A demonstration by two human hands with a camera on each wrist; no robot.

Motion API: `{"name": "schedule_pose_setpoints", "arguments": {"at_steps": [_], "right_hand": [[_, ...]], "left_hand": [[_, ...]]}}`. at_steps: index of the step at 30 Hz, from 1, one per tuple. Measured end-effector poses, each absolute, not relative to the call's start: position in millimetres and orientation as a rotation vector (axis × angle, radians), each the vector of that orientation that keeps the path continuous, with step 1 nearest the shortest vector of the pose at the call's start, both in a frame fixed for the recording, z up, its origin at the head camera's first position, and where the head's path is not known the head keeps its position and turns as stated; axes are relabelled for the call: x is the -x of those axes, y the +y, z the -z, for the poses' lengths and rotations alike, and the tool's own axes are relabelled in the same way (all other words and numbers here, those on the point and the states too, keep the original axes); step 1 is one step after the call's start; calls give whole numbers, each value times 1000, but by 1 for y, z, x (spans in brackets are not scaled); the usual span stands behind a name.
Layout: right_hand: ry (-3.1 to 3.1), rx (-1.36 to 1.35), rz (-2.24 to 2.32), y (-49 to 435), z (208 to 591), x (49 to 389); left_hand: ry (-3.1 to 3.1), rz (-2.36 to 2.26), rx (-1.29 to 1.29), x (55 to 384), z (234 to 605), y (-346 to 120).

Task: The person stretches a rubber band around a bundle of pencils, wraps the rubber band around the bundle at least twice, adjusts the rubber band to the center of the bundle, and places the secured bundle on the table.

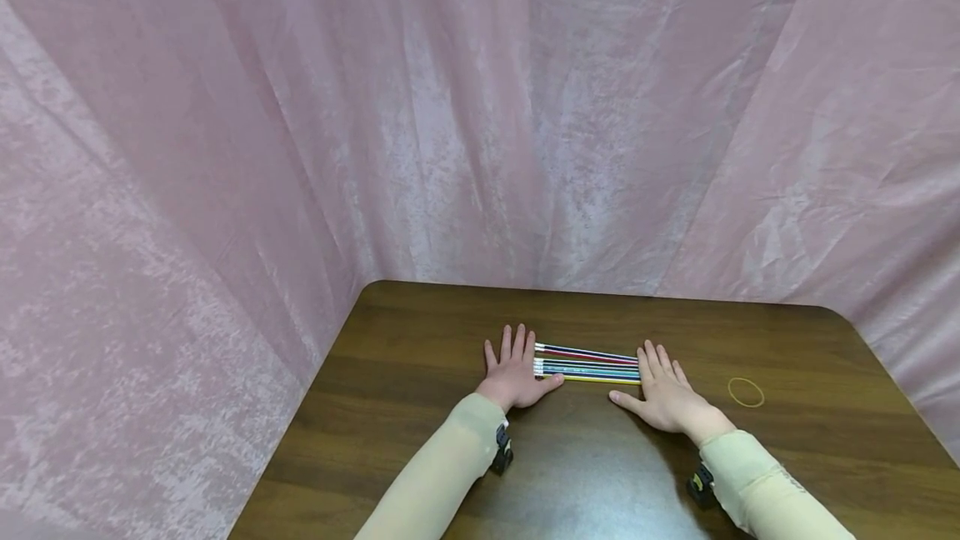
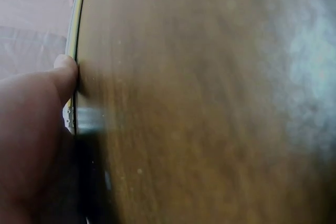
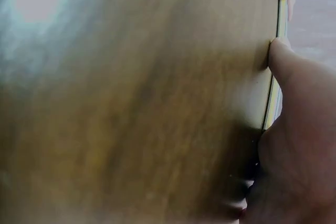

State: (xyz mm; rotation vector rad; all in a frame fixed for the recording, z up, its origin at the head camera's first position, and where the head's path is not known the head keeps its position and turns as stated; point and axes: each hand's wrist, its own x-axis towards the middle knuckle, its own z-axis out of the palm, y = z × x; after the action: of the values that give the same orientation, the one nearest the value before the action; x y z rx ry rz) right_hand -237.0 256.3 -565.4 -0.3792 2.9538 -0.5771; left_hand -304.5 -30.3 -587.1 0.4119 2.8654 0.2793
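Several pencils [image 1: 588,370] in yellow, blue, black, red and white lie side by side across the tabletop, with pale ends at the left. One or two at the far side fan slightly away from the others. My left hand [image 1: 513,375], fingers straight and spread, lies by the pale ends, its thumb touching the near yellow pencil [image 2: 80,9]. At the opposite ends my right hand [image 1: 663,395] lies flat with extended fingers, covering the tips. Its thumb reaches out along the near side of the row. Neither hand curls round the pencils.
A thin yellow rubber band [image 1: 746,392] lies on the brown wooden table [image 1: 435,315] to the right of my right hand. Pink velvet curtains [image 1: 465,123] hang behind the table and along its sides. Light reflects off the tabletop between my forearms.
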Motion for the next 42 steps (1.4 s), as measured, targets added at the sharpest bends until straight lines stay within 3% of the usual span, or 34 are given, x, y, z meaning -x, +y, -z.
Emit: {"name": "schedule_pose_setpoints", "arguments": {"at_steps": [5,42], "right_hand": [[2963,391,563,258,567,238],[2916,339,514,254,561,236]], "left_hand": [[2856,-246,-408,297,573,-29],[2831,-217,-413,299,574,-30]]}}
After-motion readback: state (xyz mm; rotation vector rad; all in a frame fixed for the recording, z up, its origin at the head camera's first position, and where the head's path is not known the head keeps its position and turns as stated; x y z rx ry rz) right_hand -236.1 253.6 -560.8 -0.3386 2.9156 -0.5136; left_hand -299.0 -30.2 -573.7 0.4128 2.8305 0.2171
